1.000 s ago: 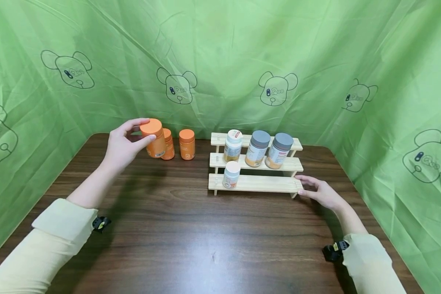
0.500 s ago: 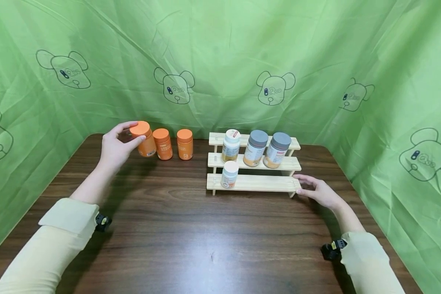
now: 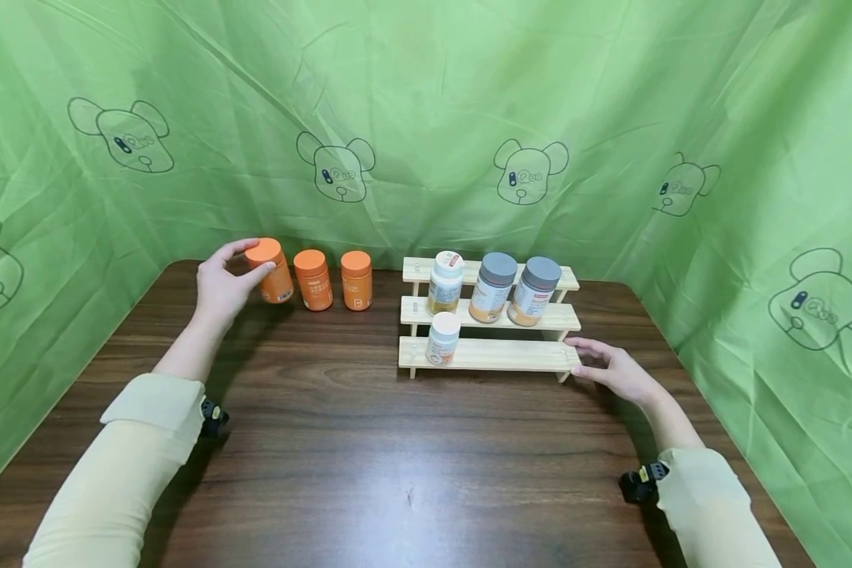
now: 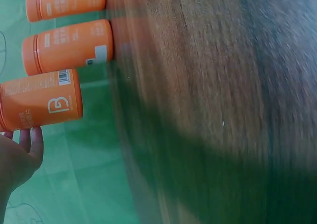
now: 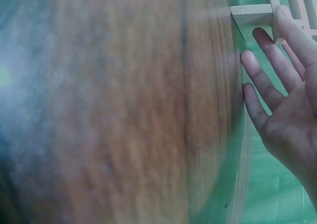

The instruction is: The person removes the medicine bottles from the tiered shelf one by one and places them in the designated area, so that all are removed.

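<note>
In the head view my left hand (image 3: 223, 280) holds an orange bottle (image 3: 275, 276) near its lid, thumb on the front side and fingers behind. The bottle leans a little, and the left wrist view shows its base (image 4: 78, 95) short of the tabletop. Two more orange bottles (image 3: 314, 282) (image 3: 357, 282) stand upright to its right. My right hand (image 3: 618, 371) is at the right end of a three-step wooden rack (image 3: 511, 355), thumb at the lowest step's front and a finger behind. In the right wrist view the other fingers (image 5: 257, 68) extend loosely.
On the rack's middle step stand a white-lidded bottle (image 3: 446, 282) and two grey-lidded bottles (image 3: 493, 288) (image 3: 535, 292). A small white bottle (image 3: 443, 339) is on the lowest step's left end. Green cloth (image 3: 426, 95) hangs behind and beside the brown table (image 3: 369, 450).
My left hand has carried the orange bottle leftward and down, away from in front of the middle orange bottle, to the row's left end. The right hand stays at the rack.
</note>
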Tool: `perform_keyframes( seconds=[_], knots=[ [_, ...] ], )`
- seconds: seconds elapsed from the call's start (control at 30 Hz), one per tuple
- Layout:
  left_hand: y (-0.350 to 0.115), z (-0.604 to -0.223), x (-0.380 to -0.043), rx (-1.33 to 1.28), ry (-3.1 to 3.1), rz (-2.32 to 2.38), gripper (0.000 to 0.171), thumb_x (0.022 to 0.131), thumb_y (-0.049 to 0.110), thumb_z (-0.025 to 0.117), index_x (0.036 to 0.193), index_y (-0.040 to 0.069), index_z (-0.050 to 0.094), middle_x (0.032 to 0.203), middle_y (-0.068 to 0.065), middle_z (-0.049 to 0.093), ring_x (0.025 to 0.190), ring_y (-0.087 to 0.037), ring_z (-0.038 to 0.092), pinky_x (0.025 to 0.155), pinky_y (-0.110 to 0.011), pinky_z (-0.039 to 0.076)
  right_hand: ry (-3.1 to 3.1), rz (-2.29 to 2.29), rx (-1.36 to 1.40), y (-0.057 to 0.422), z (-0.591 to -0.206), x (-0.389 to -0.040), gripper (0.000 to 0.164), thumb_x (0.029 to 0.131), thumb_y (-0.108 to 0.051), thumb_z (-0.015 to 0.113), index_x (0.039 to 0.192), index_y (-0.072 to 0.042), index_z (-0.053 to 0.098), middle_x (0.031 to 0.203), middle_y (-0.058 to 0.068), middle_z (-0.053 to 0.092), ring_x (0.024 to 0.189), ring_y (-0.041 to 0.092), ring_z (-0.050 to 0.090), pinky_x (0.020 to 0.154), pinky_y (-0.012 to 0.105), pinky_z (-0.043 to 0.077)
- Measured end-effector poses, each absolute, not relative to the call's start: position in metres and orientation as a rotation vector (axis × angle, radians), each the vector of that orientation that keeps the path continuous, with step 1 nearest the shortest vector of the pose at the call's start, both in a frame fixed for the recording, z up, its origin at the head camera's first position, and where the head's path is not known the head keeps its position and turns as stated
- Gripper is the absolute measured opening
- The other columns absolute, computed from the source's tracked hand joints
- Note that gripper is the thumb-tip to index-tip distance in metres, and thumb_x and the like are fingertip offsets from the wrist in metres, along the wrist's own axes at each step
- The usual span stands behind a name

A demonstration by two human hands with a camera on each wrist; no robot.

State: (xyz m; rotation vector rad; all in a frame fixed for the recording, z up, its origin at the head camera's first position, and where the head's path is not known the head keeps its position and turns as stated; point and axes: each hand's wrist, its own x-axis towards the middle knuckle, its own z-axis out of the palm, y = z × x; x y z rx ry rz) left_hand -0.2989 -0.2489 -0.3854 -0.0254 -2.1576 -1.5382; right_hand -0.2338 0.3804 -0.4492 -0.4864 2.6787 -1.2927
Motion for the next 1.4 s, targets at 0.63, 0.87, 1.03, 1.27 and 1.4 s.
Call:
perform_keyframes(
  seconds=[0.63,0.87,1.03,1.27,1.4],
  knots=[
    [-0.260,-0.412,-0.325,0.071,-2.260,-1.612,0.050,0.083,0.018,0.073,0.130,0.008,0.057,0.129,-0.017,0.056,0.108,-0.018,0.057,0.075,-0.006,0.044,2.675,-1.297,-0.493,0.382,-0.453,-0.235,0.053,0.089,-0.018,0.067,0.137,-0.006,0.047,0.121,0.020,0.060,0.102,0.002,0.057,0.082,0.014,0.045],
    [-0.268,-0.427,-0.336,0.051,-2.332,-1.535,0.054,0.084,0.029,0.072,0.132,0.011,0.055,0.129,-0.014,0.056,0.111,-0.018,0.055,0.080,-0.009,0.044,2.671,-1.304,-0.487,0.383,-0.454,-0.235,0.054,0.089,-0.018,0.066,0.137,-0.006,0.046,0.121,0.020,0.060,0.102,0.003,0.058,0.082,0.015,0.046],
    [-0.272,-0.431,-0.337,0.051,-2.329,-1.559,0.053,0.084,0.026,0.072,0.132,0.010,0.055,0.129,-0.015,0.055,0.108,-0.015,0.056,0.077,-0.007,0.044,2.677,-1.291,-0.473,0.383,-0.454,-0.235,0.053,0.089,-0.019,0.066,0.137,-0.008,0.047,0.120,0.019,0.061,0.103,0.005,0.058,0.083,0.015,0.045],
    [-0.272,-0.431,-0.336,0.051,-2.366,-1.546,0.056,0.085,0.030,0.070,0.135,0.012,0.052,0.133,-0.014,0.053,0.115,-0.022,0.053,0.082,-0.012,0.045,2.694,-1.272,-0.473,0.383,-0.454,-0.234,0.054,0.089,-0.020,0.066,0.137,-0.007,0.047,0.121,0.018,0.061,0.103,0.006,0.058,0.083,0.016,0.045],
    [-0.271,-0.426,-0.332,0.031,-2.381,-1.538,0.055,0.087,0.027,0.069,0.136,0.011,0.050,0.134,-0.015,0.051,0.118,-0.027,0.051,0.083,-0.013,0.043,2.699,-1.275,-0.478,0.382,-0.453,-0.234,0.053,0.089,-0.019,0.067,0.137,-0.007,0.047,0.121,0.018,0.061,0.104,0.006,0.058,0.083,0.015,0.045]
  ],
)
